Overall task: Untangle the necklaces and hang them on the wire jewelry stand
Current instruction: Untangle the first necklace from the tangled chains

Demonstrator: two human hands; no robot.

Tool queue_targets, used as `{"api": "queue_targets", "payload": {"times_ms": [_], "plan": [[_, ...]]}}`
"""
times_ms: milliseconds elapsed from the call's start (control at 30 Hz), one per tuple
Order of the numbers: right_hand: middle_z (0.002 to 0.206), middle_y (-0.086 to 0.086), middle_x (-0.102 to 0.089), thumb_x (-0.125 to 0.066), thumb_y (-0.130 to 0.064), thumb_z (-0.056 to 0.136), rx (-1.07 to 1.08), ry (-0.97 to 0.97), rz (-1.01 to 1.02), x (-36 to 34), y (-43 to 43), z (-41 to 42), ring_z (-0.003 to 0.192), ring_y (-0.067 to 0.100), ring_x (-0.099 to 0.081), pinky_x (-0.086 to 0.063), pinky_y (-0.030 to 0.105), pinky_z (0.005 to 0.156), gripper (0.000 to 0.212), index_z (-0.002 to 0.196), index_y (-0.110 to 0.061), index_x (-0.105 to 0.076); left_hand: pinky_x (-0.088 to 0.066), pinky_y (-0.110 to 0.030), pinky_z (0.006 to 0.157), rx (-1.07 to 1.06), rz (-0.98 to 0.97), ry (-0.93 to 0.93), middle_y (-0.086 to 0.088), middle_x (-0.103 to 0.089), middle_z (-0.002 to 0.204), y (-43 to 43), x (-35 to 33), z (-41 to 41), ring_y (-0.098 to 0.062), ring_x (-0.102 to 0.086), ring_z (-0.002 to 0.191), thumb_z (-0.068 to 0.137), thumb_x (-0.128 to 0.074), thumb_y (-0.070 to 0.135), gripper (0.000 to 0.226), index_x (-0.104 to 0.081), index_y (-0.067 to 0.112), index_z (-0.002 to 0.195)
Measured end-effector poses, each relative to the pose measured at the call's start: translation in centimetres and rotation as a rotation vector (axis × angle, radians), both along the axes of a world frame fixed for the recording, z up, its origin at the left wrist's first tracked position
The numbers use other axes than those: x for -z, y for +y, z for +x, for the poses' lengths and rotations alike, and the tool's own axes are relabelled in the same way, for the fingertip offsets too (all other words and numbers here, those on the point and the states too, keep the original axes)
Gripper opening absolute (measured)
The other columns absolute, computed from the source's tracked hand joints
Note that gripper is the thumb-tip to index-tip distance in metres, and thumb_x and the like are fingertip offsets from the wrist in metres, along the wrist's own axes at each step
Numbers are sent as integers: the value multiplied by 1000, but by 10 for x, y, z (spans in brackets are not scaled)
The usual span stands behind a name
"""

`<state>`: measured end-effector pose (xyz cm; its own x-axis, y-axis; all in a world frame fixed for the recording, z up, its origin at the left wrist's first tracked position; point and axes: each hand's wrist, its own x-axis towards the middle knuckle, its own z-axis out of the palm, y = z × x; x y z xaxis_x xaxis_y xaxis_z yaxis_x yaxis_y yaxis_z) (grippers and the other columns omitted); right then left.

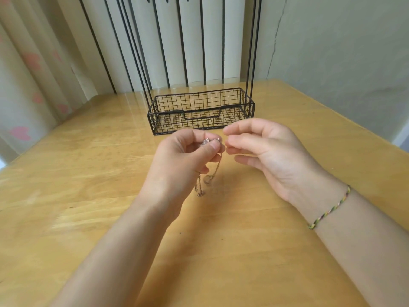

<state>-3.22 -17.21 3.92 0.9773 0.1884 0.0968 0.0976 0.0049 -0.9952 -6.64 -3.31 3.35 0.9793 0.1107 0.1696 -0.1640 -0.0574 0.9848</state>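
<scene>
**Q:** Where are the necklaces (209, 142) relative to the wire jewelry stand (168, 121)?

**A:** In front of the stand's basket base, on the person's side and just left of its centre. They are raised off the table (88, 173). The bunched part sits level with the basket's front wall, and the loose strands hang straight down from it, so the long axis is vertical.

**Q:** State of the hands?

**A:** The left hand (183, 160) is curled around the bunch, with the thumb pressing it against the fingers, and it carries the full weight. The right hand (263, 151) is half open with its fingers loosely bent and its thumb and forefinger apart. The tips are just beside the bunch, on the side toward the stand's right upright. No strand shows between them, so it is judged empty.

**Q:** Which relation governs the next move?

**A:** The bunch lies directly left of the right fingertips, at the same height. The right hand is therefore the free, nearer tool. It would likely pick out one strand and draw it sideways, away from the left-hand pinch.

**Q:** And the hanging step?

**A:** Not yet due. The stand's upper part runs out of frame, so hook positions cannot be confirmed.
</scene>
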Motion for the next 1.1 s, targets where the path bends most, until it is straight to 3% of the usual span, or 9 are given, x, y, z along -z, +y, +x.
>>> {"api": "queue_targets", "payload": {"times_ms": [200,267,433,533,667,867,933,1033,1100], "plan": [[76,2,-69,-62,3,84,-53,-342,-114,-3,4,-4,65,4,-64,-53,21,60,21,81,-16,-70,-43,-16,55,-18,59,-9,6,-70,70,1,0,0,-3,-60,64,88,-63,9,10,-66,16,81],[75,0,-70,-63,4,82,-31,-456,-190,-1,4,-3,65,3,-64,-50,16,61,22,80,-17,-71,-42,-16,54,-24,88,-15,7,-70,68,2,0,0,-3,-59,63,87,-64,10,10,-66,15,80],[80,-4,-64,-64,-8,80,88,-747,-498,4,2,2,74,9,-59,-50,27,71,12,83,-17,-72,-41,-16,52,3,173,-3,5,-69,67,6,0,1,-4,-57,60,88,-63,10,15,-67,14,75],[81,-3,-61,-58,-14,79,89,-892,-641,5,0,3,72,15,-57,-50,40,68,11,83,-15,-69,-41,-15,50,14,201,10,5,-68,65,7,-1,1,-3,-56,58,88,-64,10,14,-67,12,75],[81,1,-58,-56,-12,77,96,-998,-746,4,-3,3,73,22,-55,-50,42,64,8,80,-10,-63,-41,-17,52,32,199,34,5,-68,67,8,-3,-1,-2,-57,59,89,-62,12,14,-67,13,76],[76,-5,-52,-56,-12,73,103,-918,-637,5,-1,4,69,11,-50,-47,32,64,4,75,-14,-58,-41,-19,56,77,121,64,7,-66,66,5,-7,-3,-5,-56,62,91,-59,14,13,-66,12,80],[75,-5,-55,-56,-12,71,87,-800,-493,6,2,3,67,8,-52,-46,24,62,5,73,-15,-58,-41,-19,55,81,91,62,7,-64,64,4,-8,-4,-6,-55,62,91,-58,13,13,-64,12,80],[66,-3,-61,-56,-10,71,27,-563,-244,6,7,1,61,12,-58,-48,24,58,4,70,-14,-58,-42,-20,55,73,42,66,7,-64,63,1,-8,-5,-7,-56,61,92,-56,11,13,-62,14,80],[57,-7,-59,-58,0,78,-10,-419,-115,7,8,0,54,9,-55,-47,23,56,15,70,-12,-56,-43,-20,57,50,43,43,6,-65,67,-1,-8,-5,-7,-58,63,91,-56,10,13,-60,15,80]]}}
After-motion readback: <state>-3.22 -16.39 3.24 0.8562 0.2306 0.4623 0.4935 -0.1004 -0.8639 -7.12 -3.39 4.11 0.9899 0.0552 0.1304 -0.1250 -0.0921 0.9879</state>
